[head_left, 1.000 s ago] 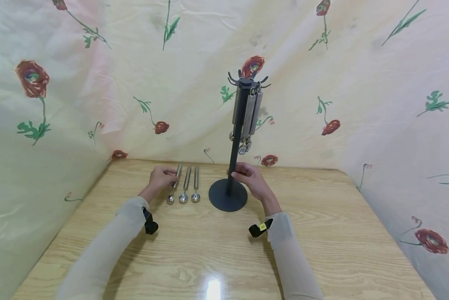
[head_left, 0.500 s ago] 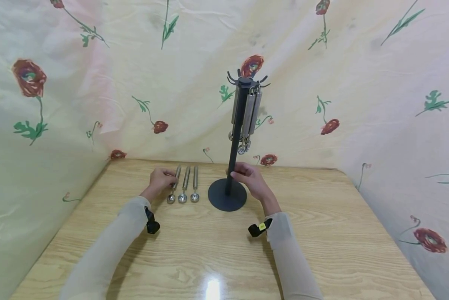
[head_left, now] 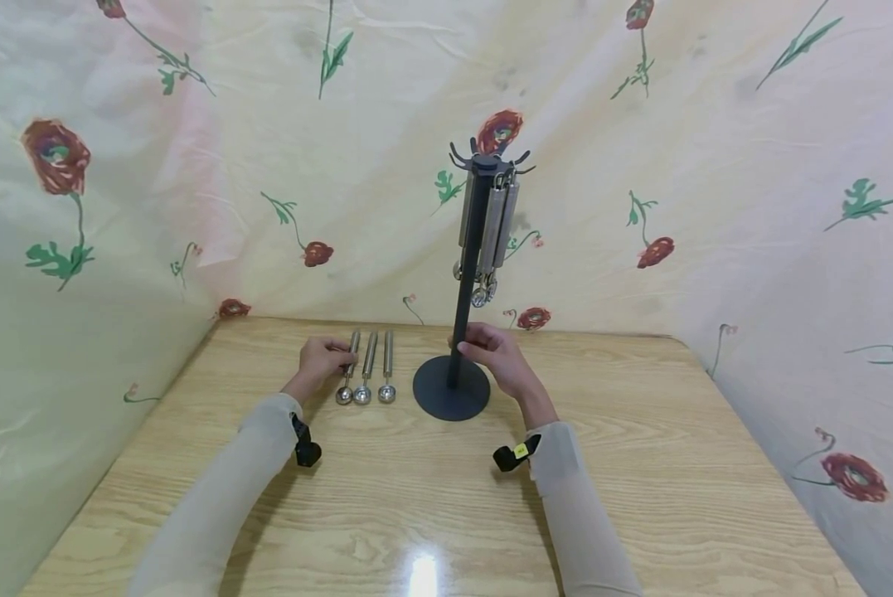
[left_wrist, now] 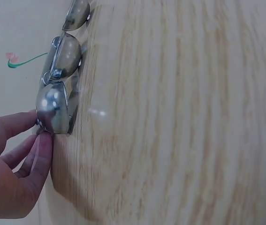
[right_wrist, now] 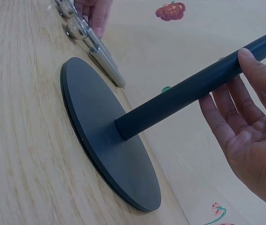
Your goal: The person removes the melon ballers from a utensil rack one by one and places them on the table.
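Observation:
Three metal scoops with round bowls and tube handles lie side by side on the wooden table, bowls toward me. My left hand [head_left: 325, 358] pinches the handle of the leftmost scoop [head_left: 345, 395], whose bowl nearly touches that of the middle scoop [head_left: 362, 395]. A small gap parts these two from the right scoop [head_left: 387, 393]. In the left wrist view, thumb and fingers meet behind the nearest bowl [left_wrist: 53, 108]. My right hand [head_left: 500, 356] holds the pole of a black hook stand [head_left: 468, 311], thumb on one side and fingers on the other.
Several similar scoops [head_left: 495, 232] hang from hooks at the stand's top, partly behind its pole. The stand's round base [head_left: 451, 406] sits flat on the wooden table [head_left: 386, 497], right of the lying scoops. Flower-patterned cloth [head_left: 371, 191] closes off the back and sides.
The leftmost scoop, tilted earlier, has been drawn toward me and straightened; its bowl has slid right, close to the middle scoop. My right hand has stayed on the pole.

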Motion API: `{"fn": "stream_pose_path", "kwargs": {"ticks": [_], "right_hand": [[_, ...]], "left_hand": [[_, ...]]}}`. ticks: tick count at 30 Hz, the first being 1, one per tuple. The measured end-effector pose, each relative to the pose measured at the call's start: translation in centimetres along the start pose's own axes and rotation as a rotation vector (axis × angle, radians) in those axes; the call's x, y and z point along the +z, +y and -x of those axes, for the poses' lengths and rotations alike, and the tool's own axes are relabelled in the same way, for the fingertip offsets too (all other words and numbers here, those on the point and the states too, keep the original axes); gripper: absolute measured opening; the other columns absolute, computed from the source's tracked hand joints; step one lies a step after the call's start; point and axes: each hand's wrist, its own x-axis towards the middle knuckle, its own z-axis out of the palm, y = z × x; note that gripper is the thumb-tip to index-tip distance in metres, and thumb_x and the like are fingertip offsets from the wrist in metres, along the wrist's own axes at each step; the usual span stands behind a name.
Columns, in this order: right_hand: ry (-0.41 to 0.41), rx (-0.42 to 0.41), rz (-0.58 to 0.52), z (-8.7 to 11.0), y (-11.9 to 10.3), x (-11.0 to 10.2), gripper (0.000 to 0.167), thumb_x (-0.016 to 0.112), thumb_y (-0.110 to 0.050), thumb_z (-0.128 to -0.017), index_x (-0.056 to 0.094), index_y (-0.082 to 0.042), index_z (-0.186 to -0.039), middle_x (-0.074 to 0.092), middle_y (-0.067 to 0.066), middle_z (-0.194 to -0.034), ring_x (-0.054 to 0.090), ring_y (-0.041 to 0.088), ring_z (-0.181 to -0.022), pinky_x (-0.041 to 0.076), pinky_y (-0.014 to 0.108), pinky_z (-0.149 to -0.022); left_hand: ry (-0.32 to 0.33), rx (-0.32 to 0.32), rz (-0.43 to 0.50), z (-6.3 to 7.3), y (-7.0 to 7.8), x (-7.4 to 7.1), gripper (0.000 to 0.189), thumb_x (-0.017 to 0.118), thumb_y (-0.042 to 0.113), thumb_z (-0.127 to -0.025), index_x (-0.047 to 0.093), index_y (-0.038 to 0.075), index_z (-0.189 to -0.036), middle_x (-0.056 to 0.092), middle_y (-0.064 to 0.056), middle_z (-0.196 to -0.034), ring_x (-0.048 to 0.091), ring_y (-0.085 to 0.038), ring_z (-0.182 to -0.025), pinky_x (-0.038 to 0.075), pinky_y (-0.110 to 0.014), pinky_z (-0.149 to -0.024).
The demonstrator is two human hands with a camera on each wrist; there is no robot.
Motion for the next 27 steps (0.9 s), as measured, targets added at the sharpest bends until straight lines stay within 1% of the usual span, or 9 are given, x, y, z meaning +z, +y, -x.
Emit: {"fn": "stream_pose_path", "kwargs": {"ticks": [2, 8, 12, 15, 17, 19, 23, 25, 27], "right_hand": [[-0.002, -0.001, 0.004, 0.0, -0.1, 0.0, 0.03, 0.064, -0.006, -0.1, 0.061, 0.002, -0.129, 0.073, -0.004, -0.11, 0.069, 0.014, -0.105, 0.057, 0.025, -0.096], [-0.003, 0.006, 0.0, -0.1, -0.2, 0.1, 0.039, 0.063, -0.005, -0.1, 0.054, 0.011, -0.135, 0.073, -0.003, -0.111, 0.069, 0.012, -0.105, 0.057, 0.024, -0.097], [0.002, 0.011, -0.004, -0.1, -0.1, 0.1, 0.039, 0.062, -0.003, -0.1, 0.053, 0.012, -0.135, 0.073, -0.002, -0.111, 0.07, 0.011, -0.105, 0.057, 0.025, -0.098], [0.004, 0.008, -0.001, 0.0, -0.1, 0.1, 0.037, 0.061, -0.002, -0.1, 0.054, 0.011, -0.134, 0.073, -0.003, -0.11, 0.07, 0.012, -0.104, 0.057, 0.025, -0.098], [0.007, 0.009, 0.0, 0.0, -0.1, 0.1, 0.036, 0.062, -0.003, -0.1, 0.055, 0.009, -0.133, 0.073, -0.003, -0.11, 0.07, 0.012, -0.104, 0.057, 0.025, -0.097], [0.008, 0.007, 0.004, 0.0, -0.1, 0.0, 0.036, 0.062, -0.004, -0.1, 0.056, 0.009, -0.133, 0.073, -0.004, -0.109, 0.07, 0.012, -0.104, 0.057, 0.025, -0.097], [0.01, 0.011, 0.002, 0.0, -0.2, 0.1, 0.035, 0.062, -0.004, -0.1, 0.057, 0.008, -0.133, 0.073, -0.004, -0.109, 0.07, 0.013, -0.104, 0.057, 0.025, -0.096], [0.011, 0.012, 0.002, 0.1, -0.2, 0.1, 0.036, 0.062, -0.004, -0.1, 0.057, 0.008, -0.133, 0.073, -0.004, -0.109, 0.07, 0.013, -0.104, 0.057, 0.025, -0.097], [0.014, 0.014, 0.006, 0.1, -0.2, 0.1, 0.035, 0.063, -0.004, -0.1, 0.057, 0.007, -0.132, 0.073, -0.003, -0.109, 0.07, 0.013, -0.104, 0.057, 0.025, -0.097]], "left_hand": [[-0.007, -0.004, 0.011, 0.0, 0.0, -0.1, 0.032, 0.075, 0.006, -0.09, 0.068, -0.009, -0.118, 0.073, -0.021, -0.11, 0.067, -0.009, -0.076, 0.059, -0.019, -0.066], [-0.018, -0.021, 0.035, 0.2, 0.1, -0.3, 0.034, 0.074, 0.009, -0.093, 0.067, -0.009, -0.121, 0.072, -0.021, -0.112, 0.068, -0.01, -0.078, 0.061, -0.02, -0.069], [0.0, -0.024, 0.04, 0.3, 0.5, -0.5, 0.035, 0.071, 0.012, -0.095, 0.066, -0.006, -0.124, 0.07, -0.021, -0.115, 0.071, -0.018, -0.087, 0.062, -0.024, -0.074], [0.023, -0.014, 0.048, 0.6, 1.3, -0.5, 0.036, 0.069, 0.016, -0.096, 0.067, -0.004, -0.127, 0.068, -0.02, -0.117, 0.071, -0.027, -0.096, 0.063, -0.028, -0.079], [0.024, 0.012, 0.055, 0.7, 2.2, -0.4, 0.039, 0.069, 0.018, -0.096, 0.065, -0.002, -0.13, 0.067, -0.02, -0.121, 0.07, -0.03, -0.103, 0.062, -0.031, -0.085], [0.015, 0.05, 0.08, 1.0, 3.3, -0.2, 0.04, 0.068, 0.018, -0.097, 0.064, -0.001, -0.132, 0.066, -0.02, -0.124, 0.068, -0.033, -0.109, 0.061, -0.038, -0.092], [-0.014, 0.162, 0.124, 1.8, 6.0, 0.3, 0.039, 0.068, 0.017, -0.098, 0.064, 0.001, -0.133, 0.066, -0.023, -0.125, 0.066, -0.032, -0.11, 0.057, -0.048, -0.101], [-0.039, 0.221, 0.146, 2.4, 7.5, 0.7, 0.038, 0.069, 0.018, -0.098, 0.065, 0.001, -0.132, 0.066, -0.024, -0.125, 0.066, -0.031, -0.11, 0.057, -0.047, -0.101], [-0.069, 0.286, 0.158, 3.0, 8.9, 1.1, 0.039, 0.07, 0.018, -0.098, 0.065, 0.002, -0.132, 0.066, -0.023, -0.124, 0.066, -0.027, -0.107, 0.059, -0.044, -0.099]]}}
